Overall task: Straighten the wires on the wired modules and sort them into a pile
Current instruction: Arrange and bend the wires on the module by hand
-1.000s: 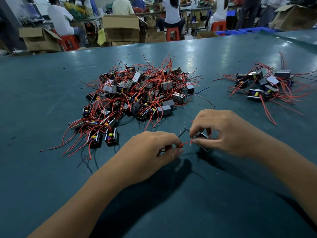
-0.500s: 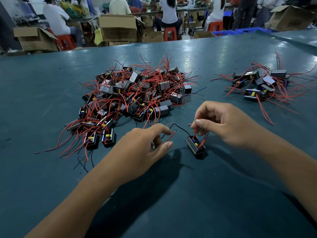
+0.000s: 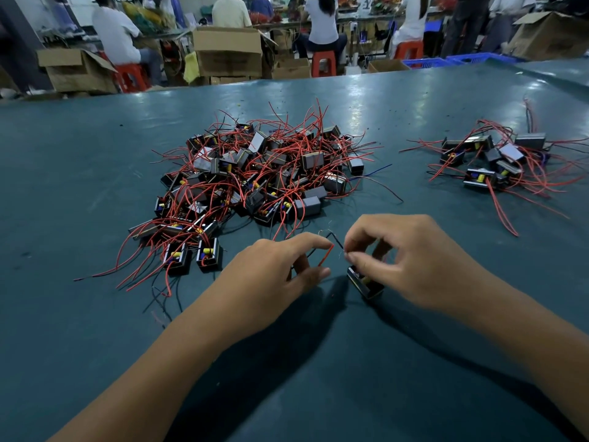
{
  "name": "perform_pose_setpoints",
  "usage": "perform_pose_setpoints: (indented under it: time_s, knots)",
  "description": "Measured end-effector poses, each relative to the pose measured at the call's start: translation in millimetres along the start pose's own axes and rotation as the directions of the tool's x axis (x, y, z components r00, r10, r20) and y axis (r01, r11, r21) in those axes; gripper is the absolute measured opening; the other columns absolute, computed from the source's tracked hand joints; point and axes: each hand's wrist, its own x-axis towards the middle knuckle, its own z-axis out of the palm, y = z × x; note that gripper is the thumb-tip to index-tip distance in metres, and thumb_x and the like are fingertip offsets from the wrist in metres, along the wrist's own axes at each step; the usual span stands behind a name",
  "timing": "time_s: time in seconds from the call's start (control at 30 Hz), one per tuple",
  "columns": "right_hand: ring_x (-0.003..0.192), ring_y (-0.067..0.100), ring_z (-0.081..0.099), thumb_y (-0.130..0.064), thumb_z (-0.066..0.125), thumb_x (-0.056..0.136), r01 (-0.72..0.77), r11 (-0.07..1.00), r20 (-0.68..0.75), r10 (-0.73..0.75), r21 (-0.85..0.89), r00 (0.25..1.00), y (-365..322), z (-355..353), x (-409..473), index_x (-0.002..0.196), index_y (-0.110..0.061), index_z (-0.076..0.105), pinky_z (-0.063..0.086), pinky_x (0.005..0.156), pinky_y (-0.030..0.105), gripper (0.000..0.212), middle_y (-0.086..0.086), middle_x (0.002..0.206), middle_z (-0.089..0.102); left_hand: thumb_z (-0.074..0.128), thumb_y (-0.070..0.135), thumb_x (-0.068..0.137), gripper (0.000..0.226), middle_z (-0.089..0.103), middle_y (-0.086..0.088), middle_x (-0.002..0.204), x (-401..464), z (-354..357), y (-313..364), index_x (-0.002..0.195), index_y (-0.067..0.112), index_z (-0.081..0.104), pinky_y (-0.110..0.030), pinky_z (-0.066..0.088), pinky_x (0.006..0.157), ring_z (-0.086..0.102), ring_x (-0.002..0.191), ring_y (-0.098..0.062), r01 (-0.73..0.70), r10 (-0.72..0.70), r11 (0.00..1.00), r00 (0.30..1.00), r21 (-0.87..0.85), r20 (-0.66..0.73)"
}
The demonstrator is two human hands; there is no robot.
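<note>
Left hand (image 3: 271, 272) pinches the thin red wire (image 3: 325, 255), right hand (image 3: 404, 260) grips the small black boxy module (image 3: 365, 283); wires look floppy, so hold near the body.

Both forearms reach in from the six o'clock edge and converge near centre. The left hand (image 3: 274, 275) lies palm down, forefinger and thumb curled in a pinch. At its three o'clock, nearly touching, the right hand (image 3: 404, 263) arches knuckles-up, fingers curled, thumb and forefinger pinched.
</note>
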Motion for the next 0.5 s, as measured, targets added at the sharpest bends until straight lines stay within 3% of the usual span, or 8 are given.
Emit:
perform_pose_setpoints:
  time_s: [0.07, 0.2, 0.33, 0.43, 0.5]
  knots:
    - [0.069, -0.004, 0.062, -0.009, 0.072, 0.087, -0.063, 0.997, -0.025, 0.064, 0.052, 0.998, -2, 8, -2, 0.085, -0.02, 0.064, 0.04, 0.064, 0.006, 0.014, -0.018, 0.074, 0.065, 0.059, 0.051, 0.092, 0.033, 0.06, 0.028, 0.072, 1, -1, 0, 0.123, 0.039, 0.058, -0.034, 0.051, 0.068, 0.058, 0.065, -0.004, 0.005, -0.005, 1.0, 1.0, 0.002, 0.026]
    - [0.063, 0.002, 0.065, -0.013, 0.071, 0.089, -0.157, 0.969, -0.035, 0.166, 0.193, 0.985, -1, 18, -4, 0.084, -0.022, 0.064, 0.043, 0.061, 0.009, 0.013, -0.013, 0.073, 0.07, 0.062, 0.046, 0.093, 0.01, 0.066, 0.021, 0.069, 0, -2, -1, 0.094, 0.036, 0.061, -0.035, 0.051, 0.065, 0.061, 0.064, -0.007, 0.0, 0.0, 0.999, 1.0, -0.04, 0.008]
    - [0.058, 0.012, 0.068, -0.018, 0.069, 0.092, -0.206, 0.935, -0.065, 0.234, 0.288, 0.97, -1, 25, -5, 0.084, -0.024, 0.064, 0.057, 0.059, 0.028, 0.012, -0.005, 0.072, 0.071, 0.056, 0.042, 0.098, 0.019, 0.069, 0.016, 0.072, -1, -3, -1, 0.085, 0.029, 0.058, -0.036, 0.051, 0.065, 0.061, 0.064, -0.011, -0.023, 0.022, 0.999, 0.999, -0.045, -0.032]
    - [0.06, 0.013, 0.069, -0.019, 0.068, 0.093, -0.232, 0.905, -0.087, 0.279, 0.357, 0.956, -1, 28, -5, 0.083, -0.024, 0.065, 0.059, 0.059, 0.03, 0.012, -0.002, 0.071, 0.071, 0.049, 0.044, 0.101, 0.027, 0.069, 0.016, 0.073, -1, -6, -2, 0.081, 0.026, 0.056, -0.028, 0.045, 0.057, 0.059, 0.061, -0.008, -0.038, 0.035, 0.997, 0.998, -0.069, -0.042]
    - [0.06, 0.014, 0.069, -0.019, 0.068, 0.093, -0.25, 0.884, -0.089, 0.308, 0.396, 0.947, -1, 29, -4, 0.083, -0.024, 0.065, 0.059, 0.06, 0.034, 0.011, -0.002, 0.071, 0.071, 0.045, 0.046, 0.103, 0.033, 0.069, 0.016, 0.074, -2, -7, -2, 0.081, 0.025, 0.059, -0.032, 0.047, 0.058, 0.059, 0.06, -0.011, -0.036, 0.033, 0.994, 0.999, -0.1, -0.036]
